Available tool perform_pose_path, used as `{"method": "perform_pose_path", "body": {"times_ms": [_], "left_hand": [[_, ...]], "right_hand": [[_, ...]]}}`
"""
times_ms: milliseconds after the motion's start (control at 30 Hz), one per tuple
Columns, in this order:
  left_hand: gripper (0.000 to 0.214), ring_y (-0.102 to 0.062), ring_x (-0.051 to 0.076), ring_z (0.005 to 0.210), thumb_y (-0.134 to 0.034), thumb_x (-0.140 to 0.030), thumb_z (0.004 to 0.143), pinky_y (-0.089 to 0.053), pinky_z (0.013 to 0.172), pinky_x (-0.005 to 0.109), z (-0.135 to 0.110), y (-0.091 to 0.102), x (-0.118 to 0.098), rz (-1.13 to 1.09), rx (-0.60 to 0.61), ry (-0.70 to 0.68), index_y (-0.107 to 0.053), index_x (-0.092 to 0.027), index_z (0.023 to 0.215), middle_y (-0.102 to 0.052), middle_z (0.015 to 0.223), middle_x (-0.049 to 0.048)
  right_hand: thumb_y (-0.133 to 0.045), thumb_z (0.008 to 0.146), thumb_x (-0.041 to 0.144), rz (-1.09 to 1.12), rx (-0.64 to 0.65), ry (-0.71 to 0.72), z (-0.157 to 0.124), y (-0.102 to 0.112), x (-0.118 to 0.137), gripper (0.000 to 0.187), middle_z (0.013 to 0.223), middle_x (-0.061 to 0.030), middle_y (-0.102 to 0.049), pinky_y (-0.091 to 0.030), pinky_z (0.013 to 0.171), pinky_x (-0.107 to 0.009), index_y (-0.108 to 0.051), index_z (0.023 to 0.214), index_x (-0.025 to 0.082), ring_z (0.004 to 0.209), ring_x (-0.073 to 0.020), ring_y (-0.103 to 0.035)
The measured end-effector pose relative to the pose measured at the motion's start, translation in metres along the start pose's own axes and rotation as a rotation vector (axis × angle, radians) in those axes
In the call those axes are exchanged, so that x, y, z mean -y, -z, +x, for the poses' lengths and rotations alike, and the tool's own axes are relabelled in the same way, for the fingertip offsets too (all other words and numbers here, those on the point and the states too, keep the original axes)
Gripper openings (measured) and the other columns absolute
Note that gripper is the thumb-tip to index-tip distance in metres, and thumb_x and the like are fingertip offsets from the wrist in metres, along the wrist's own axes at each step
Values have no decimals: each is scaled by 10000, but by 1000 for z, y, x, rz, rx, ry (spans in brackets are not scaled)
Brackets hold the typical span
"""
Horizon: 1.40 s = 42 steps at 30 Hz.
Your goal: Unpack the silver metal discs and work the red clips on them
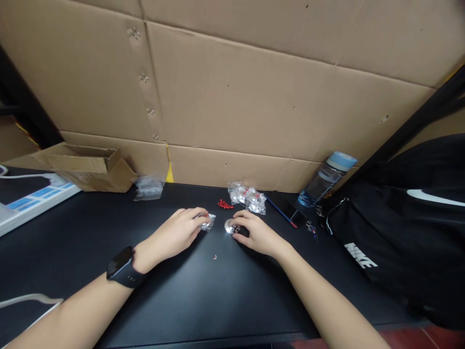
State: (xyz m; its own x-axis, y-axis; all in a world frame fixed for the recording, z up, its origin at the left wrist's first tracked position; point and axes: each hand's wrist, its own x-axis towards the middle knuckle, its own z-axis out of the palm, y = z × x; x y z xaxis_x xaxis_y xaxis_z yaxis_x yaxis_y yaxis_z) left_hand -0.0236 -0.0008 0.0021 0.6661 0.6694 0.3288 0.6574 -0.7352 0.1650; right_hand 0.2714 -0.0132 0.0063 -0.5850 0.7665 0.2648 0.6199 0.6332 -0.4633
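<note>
My left hand (179, 231) rests on the black table (203, 291) with its fingers closed on a small clear plastic bag (208, 222). A black watch (122, 268) sits on that wrist. My right hand (256, 233) lies a little to the right, fingers curled round a small shiny metal piece (230, 226). Just behind the hands lie a red string (224, 204) and a few clear bags with red bits inside (247, 197). A tiny red scrap (215, 257) lies on the table between my forearms.
A cardboard wall (254, 97) closes the back. An open cardboard box (82, 165) and another clear bag (148, 187) sit at back left, a white power strip (32, 201) at far left. A water bottle (325, 180), phone (288, 211), keys (311, 228) and black bag (407, 228) stand at right.
</note>
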Motion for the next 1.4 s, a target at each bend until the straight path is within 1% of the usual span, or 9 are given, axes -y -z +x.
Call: {"method": "perform_pose_path", "body": {"times_ms": [133,267,500,633,867,967,1100,1267,1400], "left_hand": [[375,-625,253,1150,-496,-143,1011,-470,917,388,1,2,-5,58,-4,33,-705,-330,1259,-676,1267,62],[361,-634,255,1099,-503,-175,1010,-446,857,386,5,-3,10,118,-24,113,-735,-361,1214,-693,1266,48],[474,-499,329,1391,-466,-258,1014,-412,1034,506,7,-14,46,147,-129,290,-527,-294,1483,-510,1565,110],[416,-470,315,1418,-491,-330,1018,-401,1087,511,9,-18,30,39,-79,203,-569,-295,1424,-525,1548,102],[590,-517,275,1391,-390,-175,1030,-451,1079,452,37,-28,8,-13,40,47,-362,-307,1604,-402,1656,85],[514,-623,263,1220,-415,-178,1025,-501,1015,410,60,-28,15,15,13,38,-515,-274,1520,-523,1558,107],[299,-653,243,1057,-506,-242,1025,-518,922,356,81,-29,22,34,-1,10,-730,-245,1222,-717,1181,101],[191,-617,243,982,-568,-277,1014,-475,893,360,81,-30,27,46,-55,15,-731,-209,944,-699,1000,90],[195,-610,241,930,-558,-272,1014,-460,874,367,74,-27,33,50,-65,25,-691,-199,891,-694,940,80]], "right_hand": [[-733,923,217,-28,-8,-24,0,-3,1,318,1289,-79,-660,-503,1060,-397,-700,1234,271,1196,-232,-626],[-698,944,190,-21,6,-17,1,-1,2,257,1185,-56,-717,-517,997,-380,-706,1190,265,1102,-217,-651],[-743,898,207,-51,-38,-46,2,0,3,275,1120,-50,-747,-522,919,-362,-704,1167,254,1002,-213,-669],[-773,854,241,-83,-88,-80,3,0,2,305,1058,-48,-754,-521,873,-351,-703,1150,246,940,-216,-677],[-746,853,254,-5,-224,-99,5,8,-5,276,1013,-36,-751,-523,824,-322,-700,1124,233,879,-200,-678],[-756,842,267,1,-261,-115,3,10,-8,287,1036,-39,-760,-527,808,-320,-709,1124,240,875,-202,-688],[-759,830,278,44,-325,-158,4,12,-11,274,1025,-39,-774,-535,785,-313,-721,1098,237,860,-203,-705],[-794,775,325,217,-418,-296,6,10,-14,245,818,-17,-748,-559,723,-306,-720,984,221,726,-184,-694],[-809,722,351,461,-401,-357,8,3,-20,304,945,-53,-759,-582,674,-288,-678,954,204,708,-164,-699]]}}
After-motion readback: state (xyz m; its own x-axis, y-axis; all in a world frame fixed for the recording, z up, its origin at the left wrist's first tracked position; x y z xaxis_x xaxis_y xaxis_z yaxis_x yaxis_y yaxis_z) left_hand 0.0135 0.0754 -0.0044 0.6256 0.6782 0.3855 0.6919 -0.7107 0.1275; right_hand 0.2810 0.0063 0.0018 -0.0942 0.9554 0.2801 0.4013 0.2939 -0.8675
